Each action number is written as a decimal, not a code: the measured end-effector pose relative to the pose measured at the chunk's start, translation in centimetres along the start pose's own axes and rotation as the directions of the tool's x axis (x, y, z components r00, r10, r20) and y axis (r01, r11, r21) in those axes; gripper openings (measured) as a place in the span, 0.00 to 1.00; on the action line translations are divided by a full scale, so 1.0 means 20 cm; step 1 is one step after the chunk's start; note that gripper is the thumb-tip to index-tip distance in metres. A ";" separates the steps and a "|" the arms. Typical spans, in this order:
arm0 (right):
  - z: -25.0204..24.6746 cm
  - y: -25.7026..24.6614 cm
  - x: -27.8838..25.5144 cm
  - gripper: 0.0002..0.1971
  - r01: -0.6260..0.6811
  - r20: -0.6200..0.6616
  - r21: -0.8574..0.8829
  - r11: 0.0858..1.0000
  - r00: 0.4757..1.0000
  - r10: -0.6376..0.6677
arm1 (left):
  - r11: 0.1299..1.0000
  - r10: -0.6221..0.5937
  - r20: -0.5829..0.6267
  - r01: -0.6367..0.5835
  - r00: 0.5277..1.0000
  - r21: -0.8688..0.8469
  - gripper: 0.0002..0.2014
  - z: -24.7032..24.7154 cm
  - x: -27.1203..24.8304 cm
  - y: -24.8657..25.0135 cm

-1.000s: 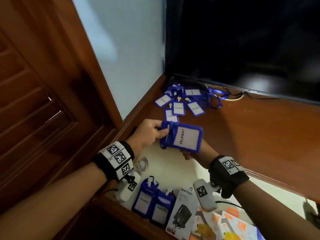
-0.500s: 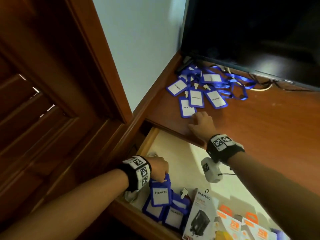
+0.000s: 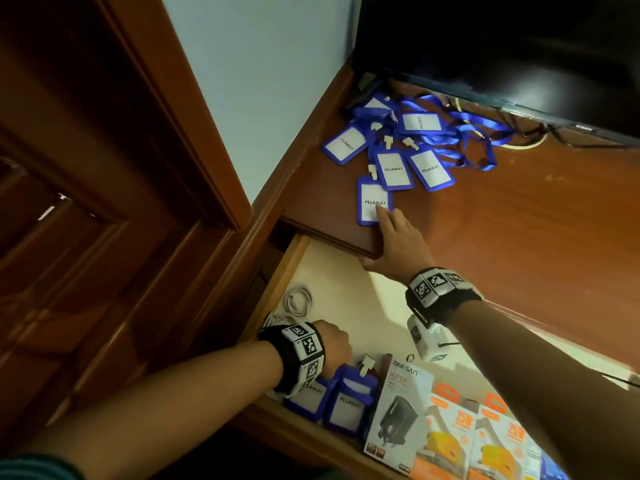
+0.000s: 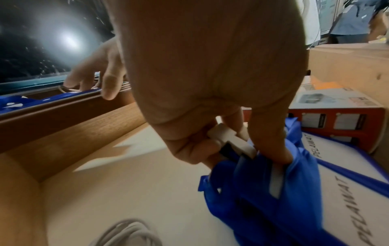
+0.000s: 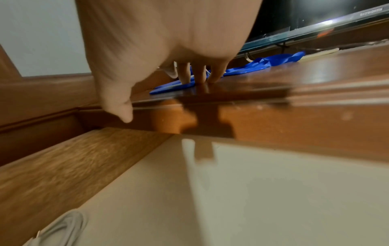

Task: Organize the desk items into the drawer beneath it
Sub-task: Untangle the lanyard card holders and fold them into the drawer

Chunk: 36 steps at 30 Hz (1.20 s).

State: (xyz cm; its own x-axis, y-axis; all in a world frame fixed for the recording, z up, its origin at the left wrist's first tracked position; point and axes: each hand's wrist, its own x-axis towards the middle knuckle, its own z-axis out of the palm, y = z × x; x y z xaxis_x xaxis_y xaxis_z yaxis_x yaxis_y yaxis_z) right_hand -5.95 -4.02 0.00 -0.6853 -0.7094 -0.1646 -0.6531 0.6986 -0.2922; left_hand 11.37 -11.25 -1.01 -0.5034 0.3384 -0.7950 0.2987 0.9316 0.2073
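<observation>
Several blue "PELAWAT" badge holders (image 3: 398,157) with lanyards lie in a pile at the desk's back left corner. My right hand (image 3: 389,223) reaches flat over the desk edge, and its straight fingers (image 5: 185,73) touch the nearest badge holder (image 3: 372,199). The drawer (image 3: 277,282) below stands pulled out. In it my left hand (image 3: 334,344) (image 4: 235,148) pinches the white clip (image 4: 229,141) of a blue badge holder (image 4: 263,191) at the front left corner. Another badge holder (image 3: 349,403) stands beside it.
A coiled white cable (image 3: 296,301) lies along the drawer's left wall. A white charger box (image 3: 398,407) and orange boxes (image 3: 460,438) fill the drawer front. A dark screen (image 3: 485,46) stands behind the pile, with cables under it. A wooden door (image 3: 86,202) is at the left.
My left hand has carried the badge holder from above the drawer down to its front left corner. My right hand let go of it and has reached up onto the desk to the nearest badge holder.
</observation>
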 end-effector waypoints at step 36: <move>-0.82 0.29 -0.51 0.07 0.015 -0.699 0.223 0.975 0.699 0.149 | 0.826 -0.493 -0.779 -0.072 0.387 -0.558 0.12 -1.02 0.09 -0.26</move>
State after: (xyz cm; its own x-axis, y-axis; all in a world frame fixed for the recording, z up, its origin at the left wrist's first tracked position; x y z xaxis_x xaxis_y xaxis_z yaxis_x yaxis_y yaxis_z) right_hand -8.03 8.70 15.35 -0.8021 -0.3267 0.5000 -0.5747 0.6499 -0.4974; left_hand -7.64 -12.79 8.12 -0.9739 -0.2245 0.0346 -0.1696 0.8198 0.5469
